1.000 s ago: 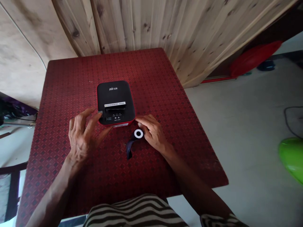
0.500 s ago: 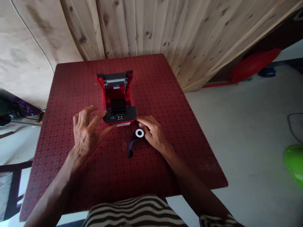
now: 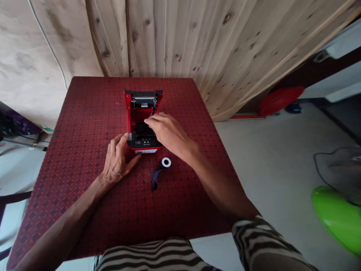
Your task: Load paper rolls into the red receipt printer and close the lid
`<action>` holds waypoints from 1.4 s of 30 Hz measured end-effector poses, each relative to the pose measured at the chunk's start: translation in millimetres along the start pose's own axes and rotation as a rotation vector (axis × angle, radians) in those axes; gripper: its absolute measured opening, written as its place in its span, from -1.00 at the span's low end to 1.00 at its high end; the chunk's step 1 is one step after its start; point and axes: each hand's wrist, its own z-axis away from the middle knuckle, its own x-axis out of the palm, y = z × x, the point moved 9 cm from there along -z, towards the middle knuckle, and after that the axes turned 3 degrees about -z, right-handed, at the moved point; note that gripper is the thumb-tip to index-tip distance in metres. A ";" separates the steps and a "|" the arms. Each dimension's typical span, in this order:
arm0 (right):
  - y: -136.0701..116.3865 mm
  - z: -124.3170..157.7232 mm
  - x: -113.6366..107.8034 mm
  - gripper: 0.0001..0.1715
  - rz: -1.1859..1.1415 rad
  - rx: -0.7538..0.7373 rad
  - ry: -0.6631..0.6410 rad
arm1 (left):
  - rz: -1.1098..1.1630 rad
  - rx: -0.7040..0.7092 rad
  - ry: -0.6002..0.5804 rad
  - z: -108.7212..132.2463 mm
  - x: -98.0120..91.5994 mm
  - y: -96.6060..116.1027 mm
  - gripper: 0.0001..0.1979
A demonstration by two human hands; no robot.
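A small red and black printer (image 3: 142, 145) stands on the red patterned table (image 3: 84, 124) with its lid (image 3: 143, 97) swung up and back. My left hand (image 3: 117, 161) rests against the printer's left front corner, fingers together and thumb apart, holding nothing. My right hand (image 3: 165, 130) reaches over the open paper bay, fingers curved down toward it; nothing shows in them. A small roll (image 3: 166, 162) with a white core and a loose dark strip (image 3: 154, 177) lies on the table just in front of the printer, untouched.
A wooden plank wall (image 3: 180, 41) runs behind the table. To the right is grey floor with a green object (image 3: 337, 216), a red object (image 3: 279, 99) by the wall and a cable (image 3: 324, 165). My striped clothing (image 3: 158, 256) is at the near edge.
The printer's lid went from closed to open. My right hand left the roll and moved up over the open bay. My left hand settled against the printer's left side.
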 end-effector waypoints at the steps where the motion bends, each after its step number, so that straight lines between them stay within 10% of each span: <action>1: -1.4 -13.2 9.2 -0.60 0.052 0.008 -0.095 | 0.008 -0.005 -0.006 1.4 2.0 -0.6 -0.01; 12: -5.9 -51.8 37.5 -0.68 0.115 0.024 -0.449 | 0.052 -0.050 -0.044 3.9 5.5 -3.9 -0.09; 20: -2.9 -32.6 3.6 -0.76 -0.030 0.045 -0.101 | 0.062 -0.049 -0.052 2.8 7.1 -5.8 -0.09; 26: 36.3 34.2 -46.1 -0.73 -0.496 0.160 0.348 | 0.098 -0.058 -0.045 3.7 8.9 -7.9 -0.08; 34: 112.7 142.6 17.1 -0.67 -0.826 0.554 0.373 | 0.094 -0.009 -0.029 2.7 11.0 -7.5 -0.03; 42: 118.5 154.6 37.5 -0.67 -0.623 0.579 0.389 | 0.103 -0.036 -0.044 0.2 12.7 -10.7 -0.03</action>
